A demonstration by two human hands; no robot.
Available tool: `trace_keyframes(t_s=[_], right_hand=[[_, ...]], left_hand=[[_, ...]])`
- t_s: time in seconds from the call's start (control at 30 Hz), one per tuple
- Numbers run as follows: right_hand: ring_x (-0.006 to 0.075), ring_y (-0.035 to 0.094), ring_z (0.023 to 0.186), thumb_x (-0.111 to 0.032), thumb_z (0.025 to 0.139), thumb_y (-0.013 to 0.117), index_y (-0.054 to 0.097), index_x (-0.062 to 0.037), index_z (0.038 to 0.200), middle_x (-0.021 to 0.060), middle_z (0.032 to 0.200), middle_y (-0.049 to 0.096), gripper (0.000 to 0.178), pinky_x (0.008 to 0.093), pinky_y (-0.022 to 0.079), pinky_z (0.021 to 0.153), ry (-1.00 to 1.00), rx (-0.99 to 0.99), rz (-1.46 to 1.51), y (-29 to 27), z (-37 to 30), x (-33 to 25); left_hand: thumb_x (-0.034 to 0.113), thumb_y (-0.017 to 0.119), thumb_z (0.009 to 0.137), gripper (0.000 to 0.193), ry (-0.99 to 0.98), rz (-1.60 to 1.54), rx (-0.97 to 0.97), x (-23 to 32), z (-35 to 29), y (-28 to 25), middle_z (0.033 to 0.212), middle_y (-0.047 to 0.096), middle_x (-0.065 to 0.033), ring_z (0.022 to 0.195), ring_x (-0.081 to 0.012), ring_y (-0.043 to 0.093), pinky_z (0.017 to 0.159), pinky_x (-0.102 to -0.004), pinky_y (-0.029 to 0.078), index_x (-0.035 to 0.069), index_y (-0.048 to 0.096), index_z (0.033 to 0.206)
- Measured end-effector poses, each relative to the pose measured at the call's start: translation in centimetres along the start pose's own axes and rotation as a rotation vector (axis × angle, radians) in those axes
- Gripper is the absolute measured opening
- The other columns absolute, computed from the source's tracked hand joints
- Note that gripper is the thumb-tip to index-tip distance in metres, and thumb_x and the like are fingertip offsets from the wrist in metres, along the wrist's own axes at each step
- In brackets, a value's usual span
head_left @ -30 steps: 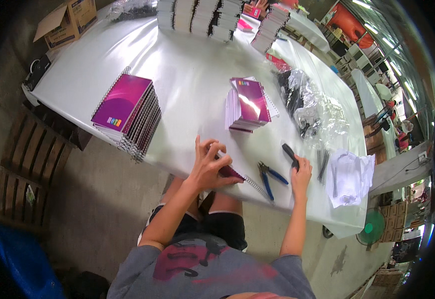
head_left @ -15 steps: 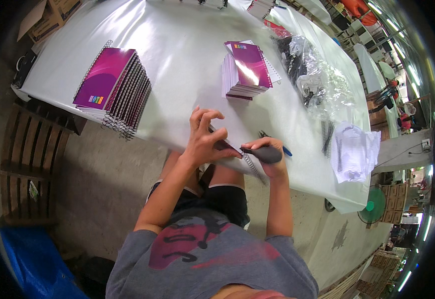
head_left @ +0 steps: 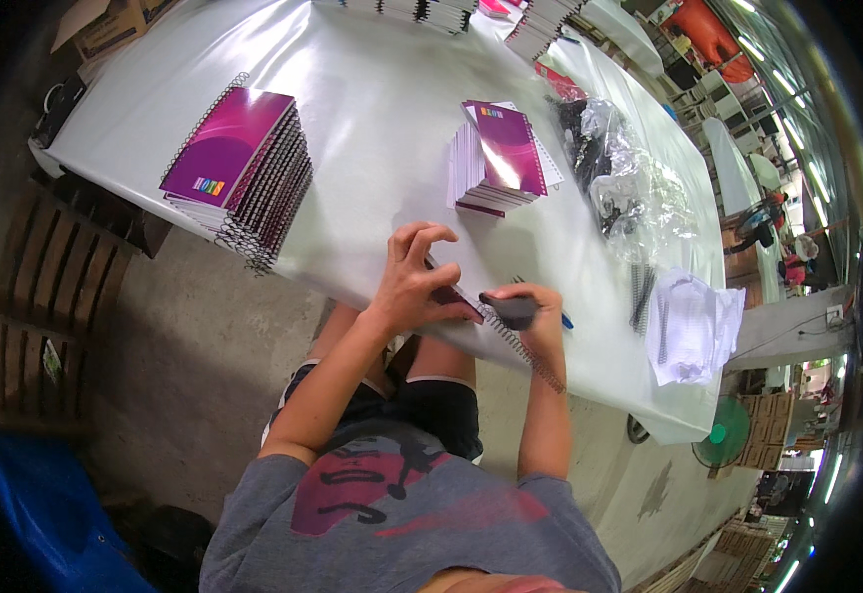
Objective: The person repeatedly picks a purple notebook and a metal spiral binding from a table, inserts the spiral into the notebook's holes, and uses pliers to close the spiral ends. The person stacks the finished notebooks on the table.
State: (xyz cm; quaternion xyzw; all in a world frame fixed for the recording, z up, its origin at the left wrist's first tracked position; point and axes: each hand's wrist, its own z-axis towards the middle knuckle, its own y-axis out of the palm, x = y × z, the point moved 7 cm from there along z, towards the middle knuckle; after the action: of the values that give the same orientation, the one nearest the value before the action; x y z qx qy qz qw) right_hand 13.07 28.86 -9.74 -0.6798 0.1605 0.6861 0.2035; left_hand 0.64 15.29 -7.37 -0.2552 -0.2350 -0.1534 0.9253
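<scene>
My left hand (head_left: 412,282) is closed on a thin notebook (head_left: 448,296) with a dark purple cover, pinched between thumb and fingers and seen nearly edge-on. A dark metal spiral coil (head_left: 522,348) sticks out from the notebook's near right end and trails down in front of my right wrist. My right hand (head_left: 542,321) grips a dark, rounded tool (head_left: 511,311) right beside the point where coil and notebook meet. The tool's exact kind cannot be made out. Both hands are at the table's near edge, above my lap.
On the white-covered table (head_left: 372,148) stand a stack of coil-bound purple notebooks (head_left: 224,148) at left and an unbound stack (head_left: 501,163) ahead. Clear plastic bags (head_left: 629,188), loose coils (head_left: 641,296) and crumpled white paper (head_left: 690,326) lie right. A wooden chair (head_left: 51,287) stands left.
The coil now shows longer and sharper, reaching further down past my right wrist. Both hands keep their grips. The whole view has shifted slightly, showing more of the table's far side.
</scene>
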Motion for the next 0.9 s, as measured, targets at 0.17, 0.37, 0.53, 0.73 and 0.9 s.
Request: trace_keyframes(t_s=[0.17, 0.37, 0.53, 0.73, 0.9], right_hand=[[0.0193, 0.065, 0.079, 0.001, 0.073, 0.067, 0.066, 0.0045, 0.084, 0.0137, 0.085, 0.068, 0.011, 0.0311, 0.052, 0.076, 0.028, 0.007, -0.102, 0.9, 0.1, -0.9], [0.0135, 0.063, 0.074, 0.011, 0.071, 0.056, 0.069, 0.0026, 0.086, 0.0087, 0.082, 0.069, 0.021, 0.0246, 0.05, 0.071, -0.133, 0.033, 0.285, 0.3, 0.1, -1.6], [0.0127, 0.063, 0.075, 0.009, 0.072, 0.058, 0.069, 0.0019, 0.083, 0.008, 0.081, 0.069, 0.018, 0.025, 0.05, 0.071, 0.07, 0.046, -0.209, 0.6, 0.8, -0.3], [0.0122, 0.062, 0.073, 0.004, 0.076, 0.061, 0.069, 0.003, 0.084, 0.0074, 0.08, 0.068, 0.011, 0.0255, 0.05, 0.07, -0.118, 0.014, 0.307, 1.1, 0.6, -1.6], [0.0158, 0.063, 0.074, 0.002, 0.077, 0.06, 0.068, 0.0046, 0.082, 0.0116, 0.08, 0.068, 0.01, 0.0269, 0.05, 0.07, 0.121, 0.124, -0.285, -0.1, 1.2, 0.6]], left_hand=[[0.044, 0.082, 0.047, 0.048, -0.009, -0.004, -0.028, -0.1, 0.0, 0.2, 0.119, 0.045, -0.0082, 0.113, -0.0328, 0.036, 0.09, -0.0457, 0.033, 0.012, 0.051, 0.067], [0.045, 0.081, 0.047, 0.049, -0.006, 0.0, -0.031, 0.0, 0.1, 0.2, 0.12, 0.044, -0.0091, 0.114, -0.0335, 0.036, 0.091, -0.0453, 0.033, 0.012, 0.051, 0.066], [0.046, 0.082, 0.047, 0.049, 0.002, -0.011, -0.019, -0.4, 0.1, 0.2, 0.122, 0.043, -0.0108, 0.115, -0.0345, 0.034, 0.091, -0.0453, 0.035, 0.011, 0.053, 0.067], [0.044, 0.084, 0.043, 0.05, -0.073, -0.057, -0.036, -1.0, -0.4, 0.7, 0.132, 0.033, -0.0137, 0.12, -0.0374, 0.03, 0.092, -0.047, 0.036, 0.013, 0.058, 0.072], [0.043, 0.088, 0.039, 0.054, -0.144, -0.102, -0.005, -2.1, -0.5, 0.6, 0.132, 0.027, -0.0145, 0.108, -0.0327, 0.036, 0.083, -0.0426, 0.039, 0.014, 0.059, 0.075]])
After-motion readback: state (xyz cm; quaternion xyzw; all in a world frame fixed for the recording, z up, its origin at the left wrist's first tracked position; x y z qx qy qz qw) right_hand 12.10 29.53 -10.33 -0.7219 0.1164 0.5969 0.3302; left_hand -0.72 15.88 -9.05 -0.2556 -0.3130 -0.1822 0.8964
